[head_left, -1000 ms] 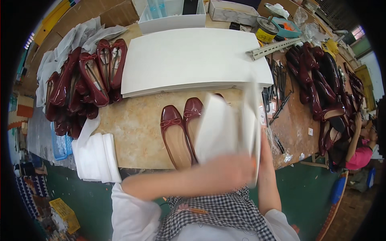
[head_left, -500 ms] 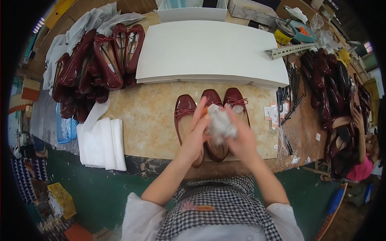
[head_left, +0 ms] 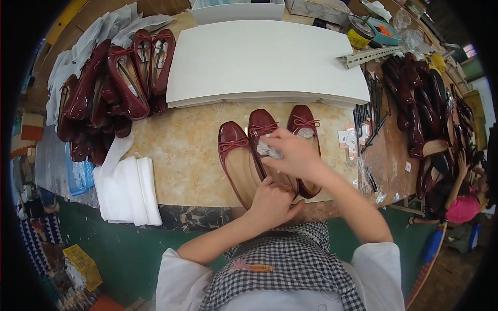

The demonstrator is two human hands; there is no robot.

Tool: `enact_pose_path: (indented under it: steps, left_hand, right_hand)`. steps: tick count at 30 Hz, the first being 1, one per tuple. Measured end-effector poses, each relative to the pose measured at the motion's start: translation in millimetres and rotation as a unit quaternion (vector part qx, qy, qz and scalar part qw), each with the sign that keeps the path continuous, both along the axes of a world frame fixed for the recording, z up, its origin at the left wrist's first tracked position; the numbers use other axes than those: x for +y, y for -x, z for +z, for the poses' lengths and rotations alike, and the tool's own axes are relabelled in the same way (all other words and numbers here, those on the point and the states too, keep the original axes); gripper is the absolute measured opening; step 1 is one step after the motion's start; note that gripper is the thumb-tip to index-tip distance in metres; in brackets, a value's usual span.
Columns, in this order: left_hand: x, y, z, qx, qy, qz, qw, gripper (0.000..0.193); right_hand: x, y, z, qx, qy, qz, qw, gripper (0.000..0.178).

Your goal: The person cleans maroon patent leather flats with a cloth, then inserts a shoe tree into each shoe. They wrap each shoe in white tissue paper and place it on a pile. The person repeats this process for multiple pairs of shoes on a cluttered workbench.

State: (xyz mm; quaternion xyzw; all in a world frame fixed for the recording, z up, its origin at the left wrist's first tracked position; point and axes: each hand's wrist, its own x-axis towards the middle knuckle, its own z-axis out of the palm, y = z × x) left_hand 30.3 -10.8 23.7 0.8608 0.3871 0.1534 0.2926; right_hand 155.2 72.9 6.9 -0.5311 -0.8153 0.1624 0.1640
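Observation:
Three dark red patent ballet flats with small bows lie toes away from me on the table. My right hand (head_left: 295, 154) holds a wad of crumpled paper (head_left: 268, 149) at the mouth of the middle flat (head_left: 262, 122), just behind its bow. Bent round the heel end of that same shoe is my left hand (head_left: 271, 202), which hides most of the heel; a bit of orange shows at its fingers. The left flat (head_left: 233, 143) looks bare inside. In the right flat (head_left: 302, 120), pale crumpled paper (head_left: 305, 133) sits in the toe.
A stack of white sheets (head_left: 264, 62) lies beyond the shoes. Piles of red flats (head_left: 124, 78) stand left and right (head_left: 415, 124). Nearby are a folded white cloth (head_left: 127, 189), black sticks (head_left: 371, 98), small tags (head_left: 353, 140) and a metal angle bar (head_left: 371, 57). Another person (head_left: 461, 205) is at far right.
Both hands were together above the shoes around the paper wad. The right hand has brought it down to the middle flat; the left has dropped to that shoe's heel.

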Motion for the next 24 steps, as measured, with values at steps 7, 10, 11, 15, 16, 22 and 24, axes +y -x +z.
enact_pose_path:
  steps: [7, 10, 11, 15, 16, 22, 24]
  left_hand:
    - [14.5, -0.8, 5.9, 0.051, -0.041, -0.087, 0.994, 0.035]
    - [89.2, -9.2, 48.3, 0.175, -0.18, 0.011, 0.968, 0.033]
    - [146.3, -11.6, 60.4, 0.141, -0.133, 0.049, 0.98, 0.037]
    - [278.6, 23.3, 5.6, 0.177, -0.289, 0.252, 0.906, 0.064]
    - [281.1, 19.4, 4.0, 0.161, -0.274, 0.253, 0.914, 0.064]
    - [193.9, -26.5, 35.5, 0.008, -0.213, 0.124, 0.969, 0.019]
    - [92.7, -30.5, 61.4, -0.075, -0.196, -0.084, 0.974, 0.017]
  right_hand:
    - [27.1, 4.9, -10.5, -0.069, -0.077, -0.086, 0.991, 0.058]
    - [15.6, -24.3, -0.9, 0.079, -0.052, -0.035, 0.995, 0.05]
    - [5.4, -33.8, 8.6, 0.123, -0.016, -0.067, 0.99, 0.047]
    - [-45.1, -57.7, 34.0, 0.212, 0.088, -0.113, 0.967, 0.042]
    - [-55.2, -68.0, 32.9, 0.206, 0.105, -0.122, 0.965, 0.041]
    - [-83.4, -79.7, 39.2, 0.492, 0.12, -0.224, 0.832, 0.057]
    - [-81.3, -77.7, 40.5, 0.662, 0.195, -0.263, 0.674, 0.05]
